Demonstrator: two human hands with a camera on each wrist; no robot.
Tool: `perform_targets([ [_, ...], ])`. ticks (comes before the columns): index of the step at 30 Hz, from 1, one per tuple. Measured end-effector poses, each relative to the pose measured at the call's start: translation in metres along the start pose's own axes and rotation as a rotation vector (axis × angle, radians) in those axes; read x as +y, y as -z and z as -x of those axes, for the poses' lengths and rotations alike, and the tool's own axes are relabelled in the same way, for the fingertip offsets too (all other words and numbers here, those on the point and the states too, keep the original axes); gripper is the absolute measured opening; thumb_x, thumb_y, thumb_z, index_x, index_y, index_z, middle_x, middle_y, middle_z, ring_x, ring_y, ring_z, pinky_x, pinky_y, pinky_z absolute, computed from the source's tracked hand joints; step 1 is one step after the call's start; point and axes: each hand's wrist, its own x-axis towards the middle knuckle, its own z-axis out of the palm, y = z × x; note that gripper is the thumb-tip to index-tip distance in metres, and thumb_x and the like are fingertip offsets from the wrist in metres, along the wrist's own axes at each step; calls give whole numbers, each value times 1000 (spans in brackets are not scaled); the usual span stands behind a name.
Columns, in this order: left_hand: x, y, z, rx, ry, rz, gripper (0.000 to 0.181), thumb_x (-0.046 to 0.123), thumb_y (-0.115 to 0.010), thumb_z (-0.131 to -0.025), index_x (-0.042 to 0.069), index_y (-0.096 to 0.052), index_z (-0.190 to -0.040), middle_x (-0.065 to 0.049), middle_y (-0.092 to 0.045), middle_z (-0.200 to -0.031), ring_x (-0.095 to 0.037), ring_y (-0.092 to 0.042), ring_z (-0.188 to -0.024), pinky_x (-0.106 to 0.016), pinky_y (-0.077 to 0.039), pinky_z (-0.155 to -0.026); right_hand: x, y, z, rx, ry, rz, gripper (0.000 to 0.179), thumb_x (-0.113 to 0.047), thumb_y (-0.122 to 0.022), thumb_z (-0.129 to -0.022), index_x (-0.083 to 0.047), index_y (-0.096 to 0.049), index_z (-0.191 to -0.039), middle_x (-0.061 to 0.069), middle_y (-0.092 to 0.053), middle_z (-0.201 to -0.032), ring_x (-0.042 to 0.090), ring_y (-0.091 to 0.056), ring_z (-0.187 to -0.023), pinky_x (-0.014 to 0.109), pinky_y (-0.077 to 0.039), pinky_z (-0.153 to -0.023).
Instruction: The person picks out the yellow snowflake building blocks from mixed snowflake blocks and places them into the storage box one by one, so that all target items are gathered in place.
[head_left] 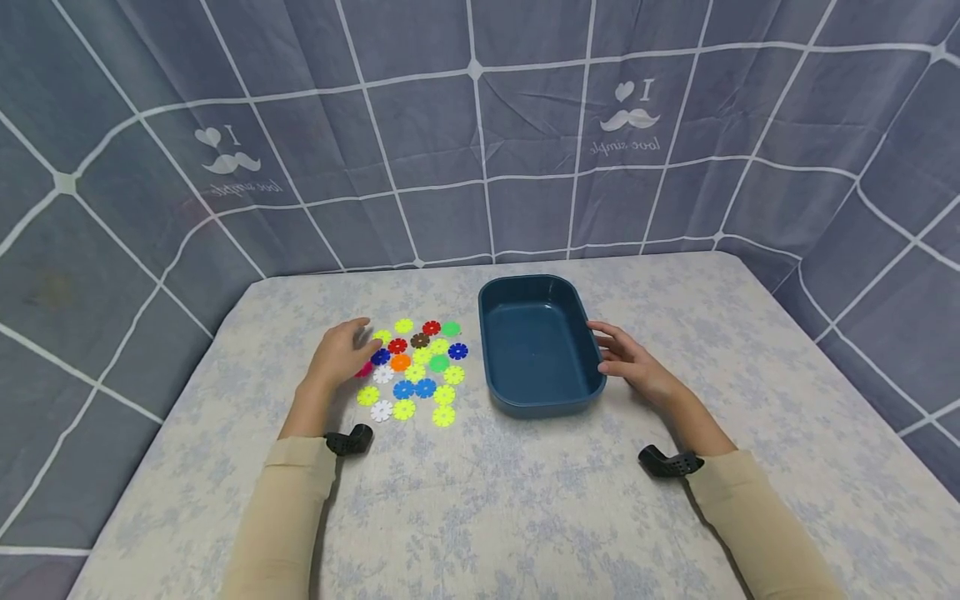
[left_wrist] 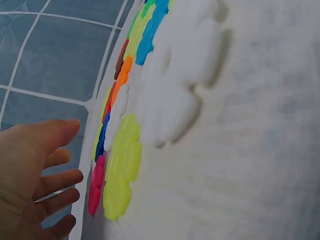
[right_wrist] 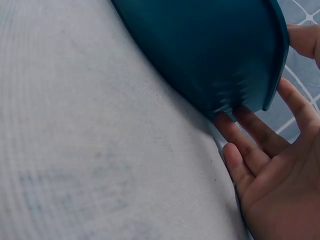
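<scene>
Flat plastic flower-shaped discs (head_left: 401, 362) in yellow, blue, red, green, orange, white and other colours lie spread on the table. My left hand (head_left: 337, 357) hovers at their left edge, thumb and fingers apart, holding nothing. A pink disc (left_wrist: 97, 185) and a yellow disc (left_wrist: 121, 170) are nearest it in the left wrist view. To the right of the discs stands a dark teal rectangular tub (head_left: 540, 408) with nothing in it. Fingertips of my right hand (head_left: 637, 367) touch its right outer wall; in the right wrist view the fingers are spread against the wall (right_wrist: 210, 65).
The table (head_left: 487, 517) has a pale cloth with a bluish floral pattern. Grey-blue curtains (head_left: 412, 142) with white grid lines stand behind it and at both sides. A dark camera mount (head_left: 348, 440) sits on the left wrist, another mount (head_left: 670, 461) on the right.
</scene>
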Motion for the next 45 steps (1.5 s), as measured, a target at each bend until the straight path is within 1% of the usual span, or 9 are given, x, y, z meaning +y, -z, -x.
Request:
perform_targets([
  [4,-4,0,-4,21,-7,-9,54,25,-61,-95,-7,-48,-137,-30,-55,-123,-45,-48,-117,-57,-35,-102,1,-1,-1,-13,7,-11,64,-3,-53,-96,-6,-23,-153,35,-17,-152,13,-47,-121,26,-45,-93],
  [6,-5,1,-6,27,4,-3,53,25,-63,-95,-6,-50,-135,-28,-57,-118,-43,-51,-111,-56,-39,-98,1,-2,-2,-18,9,-19,65,-4,-54,-96,-6,-22,-153,35,-17,-152,12,-48,-121,26,-45,-93],
  [12,-8,0,-8,8,47,69,51,22,-64,-95,-7,-50,-135,-29,-57,-118,-41,-54,-107,-53,-44,-94,0,-2,-2,-24,13,-21,65,-5,-54,-97,-7,-22,-153,35,-17,-151,12,-48,-120,27,-46,-93],
  [22,-8,-9,-14,5,82,108,47,27,-67,-94,-6,-57,-127,-26,-56,-119,-39,-51,-109,-52,-42,-96,3,0,0,-26,22,-24,65,-4,-54,-97,-7,-23,-153,36,-16,-151,11,-49,-120,26,-46,-92],
  [27,-8,-12,-17,4,125,106,46,30,-66,-94,-4,-59,-124,-25,-54,-121,-39,-49,-112,-53,-38,-99,4,1,1,-22,28,-21,64,-3,-53,-97,-8,-23,-154,36,-17,-151,11,-49,-121,26,-46,-93],
  [30,-6,-14,-18,26,145,99,46,31,-66,-94,-3,-59,-123,-24,-53,-119,-39,-48,-112,-55,-34,-99,3,1,1,-17,26,-13,63,-3,-51,-98,-8,-22,-154,36,-18,-151,11,-49,-121,26,-45,-93],
  [36,-6,-20,-18,76,146,110,43,31,-68,-93,0,-60,-120,-21,-53,-115,-37,-47,-110,-58,-27,-97,1,0,2,-8,6,-9,64,-3,-51,-98,-9,-22,-154,34,-19,-151,12,-48,-121,27,-45,-93],
  [42,-5,-22,-17,101,154,122,40,29,-69,-92,0,-61,-118,-20,-53,-114,-36,-47,-110,-57,-26,-96,-1,-1,2,-1,0,-7,64,-5,-52,-98,-9,-22,-154,34,-20,-151,13,-48,-121,27,-45,-93],
  [45,-4,-22,-17,104,166,144,39,28,-70,-92,0,-60,-117,-19,-53,-111,-36,-48,-108,-57,-25,-96,0,-1,2,-5,-3,-2,64,-5,-52,-98,-8,-21,-154,34,-19,-151,19,-46,-124,27,-45,-93],
])
